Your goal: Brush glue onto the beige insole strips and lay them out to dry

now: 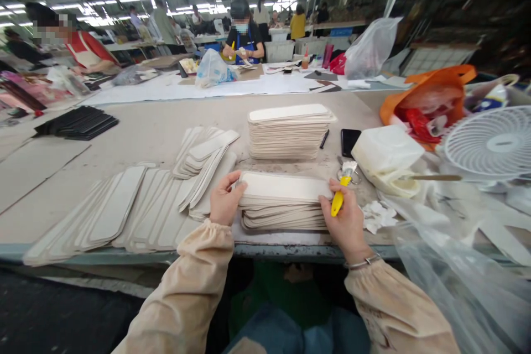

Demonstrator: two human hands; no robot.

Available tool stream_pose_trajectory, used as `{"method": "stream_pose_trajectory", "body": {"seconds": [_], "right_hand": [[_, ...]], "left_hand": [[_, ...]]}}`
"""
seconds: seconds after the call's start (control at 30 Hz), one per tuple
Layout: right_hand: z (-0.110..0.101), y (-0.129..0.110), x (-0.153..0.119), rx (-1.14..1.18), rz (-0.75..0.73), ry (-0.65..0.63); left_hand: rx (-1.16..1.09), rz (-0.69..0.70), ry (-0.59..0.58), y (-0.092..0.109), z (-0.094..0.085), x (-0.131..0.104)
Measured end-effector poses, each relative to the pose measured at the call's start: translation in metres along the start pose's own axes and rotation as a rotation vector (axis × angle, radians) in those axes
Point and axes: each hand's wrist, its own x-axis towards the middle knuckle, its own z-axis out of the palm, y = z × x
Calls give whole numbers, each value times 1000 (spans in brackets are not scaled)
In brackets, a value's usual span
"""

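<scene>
Two ends of white round-cornered panel (286, 185) grasped: left hand (226, 199) one, right hand (347, 227) other, plus yellow-handled brush (338, 202). Panel over low stack (284, 218). Beyond stack, taller pile (286, 135); left, fanned panels (110, 213); right, plastic jug (390, 149), white fan (489, 141), hub label (508, 145) unreadable.

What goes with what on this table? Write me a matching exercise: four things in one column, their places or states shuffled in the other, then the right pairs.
Column one
1. Phone
2. Top strip of the near stack
3. Fan
4. Yellow tool

Column two
A. White and round, at the far right
B. In the right hand alone
C. Black, lying flat on the table
D. Held at its two ends, by the left hand and the right hand

Right pairs
1-C, 2-D, 3-A, 4-B
</scene>
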Motion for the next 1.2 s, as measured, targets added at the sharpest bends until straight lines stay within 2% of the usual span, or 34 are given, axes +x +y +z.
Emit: {"method": "stream_pose_trajectory", "body": {"seconds": [0.2,0.4,0.6,0.8,0.93,1.1,1.2], "right_hand": [[-1,-2,0,34,14,1],[-3,-5,1,90,34,7],[-4,-5,3,203,134,29],[-7,-1,4,358,236,86],[-10,-1,5,485,251,152],[-14,-2,12,662,261,237],[-15,-3,15,740,284,263]], "left_hand": [[-84,22,43,10,3,-5],[-262,155,18,25,9,-15],[-479,70,-44,29,13,-18],[-447,56,-38,27,16,-20],[-479,-43,-71,30,18,-22],[-468,-243,-253,39,19,-30],[-431,-367,-322,43,19,-36]]}}
